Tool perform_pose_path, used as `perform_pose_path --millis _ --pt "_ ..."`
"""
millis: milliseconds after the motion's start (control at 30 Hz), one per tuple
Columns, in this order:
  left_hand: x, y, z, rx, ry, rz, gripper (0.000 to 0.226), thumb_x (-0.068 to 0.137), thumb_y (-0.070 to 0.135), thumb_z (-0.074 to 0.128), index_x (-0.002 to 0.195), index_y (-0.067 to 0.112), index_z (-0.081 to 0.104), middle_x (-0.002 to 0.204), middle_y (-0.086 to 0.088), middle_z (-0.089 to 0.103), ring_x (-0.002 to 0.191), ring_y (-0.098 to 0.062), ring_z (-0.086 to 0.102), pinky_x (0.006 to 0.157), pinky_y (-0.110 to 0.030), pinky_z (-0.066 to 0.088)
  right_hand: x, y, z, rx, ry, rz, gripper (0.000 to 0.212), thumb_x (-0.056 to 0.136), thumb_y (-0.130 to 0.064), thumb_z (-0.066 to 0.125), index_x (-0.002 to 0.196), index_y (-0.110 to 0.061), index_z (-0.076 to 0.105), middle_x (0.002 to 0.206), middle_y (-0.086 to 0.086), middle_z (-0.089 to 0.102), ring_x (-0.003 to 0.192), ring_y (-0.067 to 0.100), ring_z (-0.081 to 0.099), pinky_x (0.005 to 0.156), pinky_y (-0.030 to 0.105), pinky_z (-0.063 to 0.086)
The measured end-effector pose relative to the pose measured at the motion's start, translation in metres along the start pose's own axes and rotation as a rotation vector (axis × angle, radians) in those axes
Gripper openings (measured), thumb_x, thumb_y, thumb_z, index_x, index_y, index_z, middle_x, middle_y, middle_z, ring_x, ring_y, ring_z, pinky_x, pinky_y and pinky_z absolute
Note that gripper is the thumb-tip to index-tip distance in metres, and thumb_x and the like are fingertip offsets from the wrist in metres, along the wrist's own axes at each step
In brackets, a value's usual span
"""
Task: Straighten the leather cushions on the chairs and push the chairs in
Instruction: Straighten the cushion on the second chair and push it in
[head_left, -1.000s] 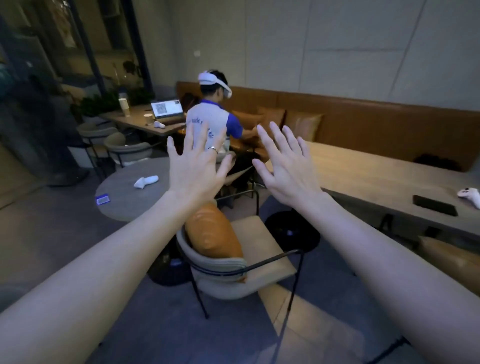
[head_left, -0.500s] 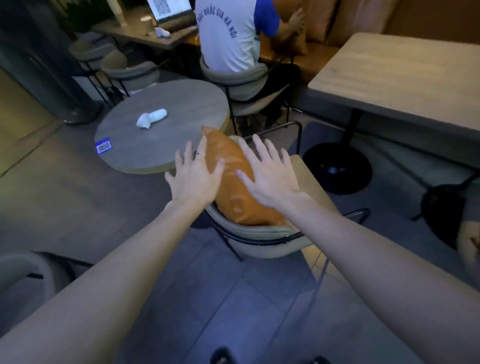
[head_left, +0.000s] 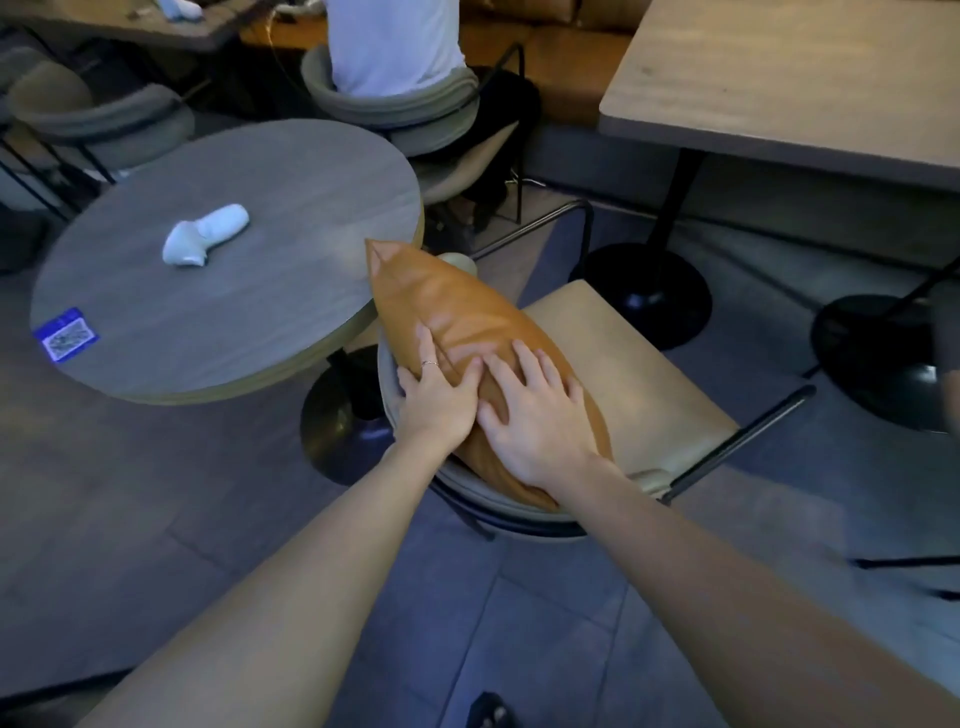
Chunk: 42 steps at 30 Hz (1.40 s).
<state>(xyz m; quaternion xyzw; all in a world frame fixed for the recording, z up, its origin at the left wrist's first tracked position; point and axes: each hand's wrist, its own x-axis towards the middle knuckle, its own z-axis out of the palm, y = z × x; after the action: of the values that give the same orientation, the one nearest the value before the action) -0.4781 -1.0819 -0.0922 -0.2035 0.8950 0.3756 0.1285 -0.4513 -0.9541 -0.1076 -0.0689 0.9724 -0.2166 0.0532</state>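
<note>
Tan leather cushion (head_left: 457, 317): propped on edge against the curved backrest of a beige chair (head_left: 639, 384), beside the round table (head_left: 234, 280). Left hand (head_left: 439, 397): fingers spread flat on the cushion's near left side, ring visible. Right hand (head_left: 537, 415): open, palm pressed on the cushion's face. White controller (head_left: 205, 234) and blue QR card (head_left: 65, 333): on the table.

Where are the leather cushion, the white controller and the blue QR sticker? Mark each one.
leather cushion (head_left: 457, 306), head view, on its bare upper face above the hands.
white controller (head_left: 205, 234), head view, on the middle of its body.
blue QR sticker (head_left: 65, 333), head view, on its centre.
</note>
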Motion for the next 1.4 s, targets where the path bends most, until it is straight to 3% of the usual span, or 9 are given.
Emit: perform_pose_path --millis 200,333,400,533,633,733,867,1067,1400 --pt "0.013 -0.01 0.001 0.007 0.01 -0.123 0.108 0.077 0.088 0.045 0.153 0.049 -0.02 0.17 -0.006 0.011 0.152 -0.045 0.007 0.116 -0.067 0.019 -0.007 -0.003 -0.002 0.099 0.104 0.063 0.049 0.104 -0.041 0.033 0.152 -0.033 0.039 0.164 -0.002 0.032 0.15 0.024 0.027 0.117 0.052 0.026" --pt "0.02 -0.002 0.001 -0.136 -0.009 -0.194 0.116 0.074 0.087 0.052 0.156 0.043 -0.016 0.171 -0.003 0.002 0.151 -0.048 -0.002 0.118 -0.065 0.015 -0.023 0.022 -0.011 0.251 0.232 0.408 0.046 0.102 -0.025 0.035 0.145 -0.021 0.048 0.146 0.005 0.055 0.131 0.03 0.05 0.108 0.048 0.036" --pt "0.026 0.005 -0.001 -0.208 0.007 -0.249 0.118 0.072 0.087 0.055 0.158 0.042 -0.012 0.171 -0.007 0.001 0.151 -0.051 0.002 0.119 -0.065 0.013 -0.037 0.039 -0.013 0.287 0.209 0.613 0.05 0.098 -0.023 0.04 0.148 -0.017 0.041 0.149 0.009 0.05 0.134 0.032 0.045 0.109 0.049 0.031" --pt "0.035 0.006 -0.004 -0.326 0.028 -0.291 0.124 0.066 0.085 0.065 0.159 0.042 -0.004 0.167 -0.014 0.009 0.148 -0.049 0.02 0.117 -0.063 0.024 -0.057 0.067 -0.01 0.291 0.102 1.014 0.079 0.086 -0.027 0.057 0.155 -0.017 0.019 0.159 0.015 0.026 0.144 0.039 0.026 0.114 0.055 0.024" --pt "0.034 0.005 -0.002 -0.333 0.053 -0.289 0.123 0.065 0.082 0.069 0.159 0.042 0.001 0.165 -0.015 0.013 0.147 -0.048 0.023 0.116 -0.063 0.026 -0.064 0.082 -0.005 0.655 0.059 1.286 0.1 0.086 -0.033 0.066 0.159 -0.019 0.0 0.16 0.02 0.021 0.14 0.046 0.033 0.112 0.055 0.034" --pt "0.035 0.005 0.0 -0.329 0.076 -0.284 0.12 0.066 0.081 0.069 0.16 0.042 0.004 0.164 -0.016 0.015 0.146 -0.048 0.025 0.116 -0.062 0.028 -0.065 0.084 0.008 0.963 0.034 1.261 0.115 0.087 -0.028 0.07 0.156 -0.018 -0.021 0.154 0.024 0.038 0.136 0.045 0.042 0.112 0.057 0.039" --pt "0.034 0.005 0.004 -0.315 0.099 -0.291 0.118 0.068 0.082 0.067 0.16 0.042 0.004 0.163 -0.016 0.019 0.143 -0.047 0.029 0.115 -0.061 0.03 -0.06 0.089 0.016 0.908 0.072 1.192 0.117 0.087 -0.022 0.066 0.151 -0.009 -0.031 0.14 0.029 0.053 0.126 0.046 0.053 0.106 0.054 0.047" --pt "0.03 0.016 0.014 -0.267 0.126 -0.313 0.117 0.069 0.085 0.062 0.16 0.04 0.005 0.159 -0.019 0.025 0.139 -0.047 0.032 0.113 -0.061 0.032 -0.062 0.106 0.01 0.847 0.128 1.157 0.112 0.087 -0.021 0.066 0.155 -0.006 -0.022 0.138 0.031 0.052 0.125 0.046 0.053 0.103 0.046 0.046" --pt "0.045 0.063 0.061 -0.282 0.067 -0.299 0.121 0.066 0.086 0.063 0.16 0.038 0.003 0.156 -0.02 0.021 0.131 -0.047 0.042 0.109 -0.058 0.039 -0.015 0.198 -0.029 0.761 0.104 1.054 0.111 0.088 -0.021 0.065 0.155 -0.006 -0.023 0.143 0.026 0.05 0.125 0.044 0.053 0.1 0.056 0.051"
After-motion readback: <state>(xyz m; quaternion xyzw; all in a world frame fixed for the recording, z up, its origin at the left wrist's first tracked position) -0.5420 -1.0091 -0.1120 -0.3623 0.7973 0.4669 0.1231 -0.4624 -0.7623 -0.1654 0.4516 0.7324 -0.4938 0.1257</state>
